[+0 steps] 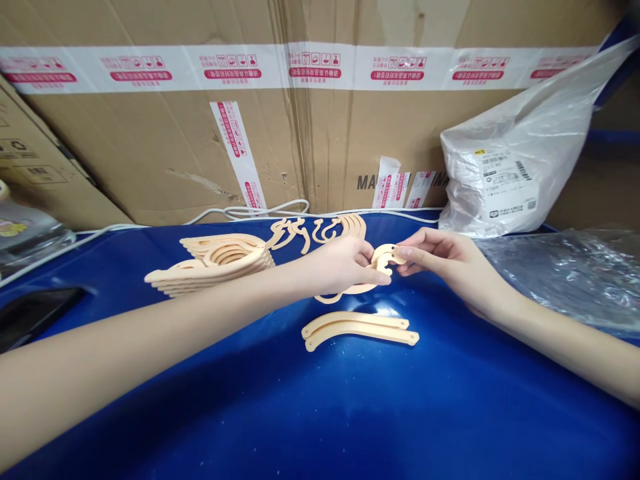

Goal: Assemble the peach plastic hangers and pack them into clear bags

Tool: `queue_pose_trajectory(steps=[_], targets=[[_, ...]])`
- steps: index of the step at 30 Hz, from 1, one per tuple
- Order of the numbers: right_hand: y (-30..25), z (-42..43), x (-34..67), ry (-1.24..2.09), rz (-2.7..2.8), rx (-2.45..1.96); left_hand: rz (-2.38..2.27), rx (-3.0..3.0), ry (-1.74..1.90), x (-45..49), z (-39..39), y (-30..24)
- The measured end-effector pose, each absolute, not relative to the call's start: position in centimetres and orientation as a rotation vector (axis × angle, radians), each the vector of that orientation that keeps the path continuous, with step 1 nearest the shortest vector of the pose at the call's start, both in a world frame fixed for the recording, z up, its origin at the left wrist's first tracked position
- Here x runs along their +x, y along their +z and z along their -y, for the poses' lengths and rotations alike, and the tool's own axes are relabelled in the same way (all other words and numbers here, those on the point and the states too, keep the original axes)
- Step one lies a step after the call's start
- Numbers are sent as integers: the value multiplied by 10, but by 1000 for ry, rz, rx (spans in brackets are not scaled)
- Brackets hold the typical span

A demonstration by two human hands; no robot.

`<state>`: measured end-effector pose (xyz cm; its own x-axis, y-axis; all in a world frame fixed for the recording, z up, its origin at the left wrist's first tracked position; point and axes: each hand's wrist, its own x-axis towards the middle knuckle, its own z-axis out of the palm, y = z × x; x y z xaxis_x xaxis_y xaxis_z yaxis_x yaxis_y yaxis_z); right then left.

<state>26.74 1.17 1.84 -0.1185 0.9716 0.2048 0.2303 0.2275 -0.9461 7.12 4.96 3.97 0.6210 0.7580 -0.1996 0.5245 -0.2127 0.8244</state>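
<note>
My left hand (357, 261) and my right hand (443, 257) are close together above the blue surface. Between them they pinch a curved beige plastic piece (385, 253), hook-shaped, with small dark spots near its right end. Just below my left hand, more beige curved parts (360, 289) show, mostly hidden by the hand. Nearer to me lie two long, slightly bent beige strips (360, 327) with holes at their ends, one overlapping the other. A stack of beige hanger-like frames (215, 267) sits left, partly behind my left forearm.
Small beige hooks (290, 232) and stacked curved parts (353, 227) lie at the back. A white cable (240, 212) runs along large cardboard boxes (175, 147). At right are a white bag (500, 160) and clear plastic (570, 273); a dark phone-like object (37, 313) lies left.
</note>
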Motion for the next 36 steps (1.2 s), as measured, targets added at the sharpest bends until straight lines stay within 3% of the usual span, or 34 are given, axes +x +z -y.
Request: queue_pose_trajectory(steps=[10, 25, 36], targets=[[17, -17, 272, 1054, 1625, -1208, -1015, 1853, 294, 62, -52, 40], [11, -19, 284, 878, 1988, -1259, -1023, 2112, 459, 57, -52, 13], [2, -24, 287, 372, 2235, -1374, -1066, 2344, 571, 53, -48, 7]])
